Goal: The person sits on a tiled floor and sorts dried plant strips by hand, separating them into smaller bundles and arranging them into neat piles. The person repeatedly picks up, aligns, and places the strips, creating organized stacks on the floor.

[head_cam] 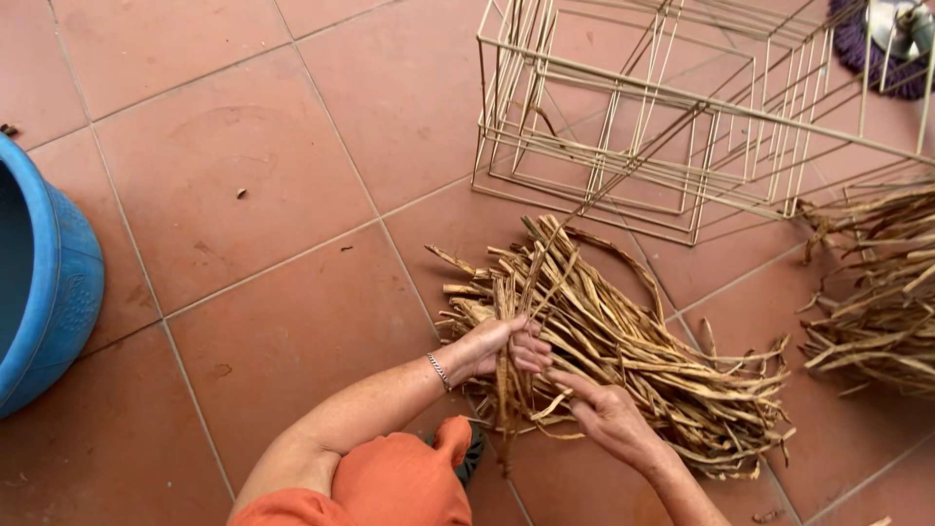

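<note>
A bundle of dried tan plant strips (633, 341) lies on the red tiled floor in front of me. My left hand (497, 346), with a thin bracelet on the wrist, grips a few strips at the near-left end of the bundle. My right hand (609, 414) rests just right of it, fingers spread and pointing toward the left hand, touching loose strips at the bundle's near edge. An orange sleeve or knee (399, 482) shows at the bottom.
A cream wire frame basket (623, 107) stands on the floor beyond the bundle. A second heap of dried strips (877, 292) lies at the right edge. A blue plastic tub (58, 282) sits at the left. A purple mop head (877, 49) is top right.
</note>
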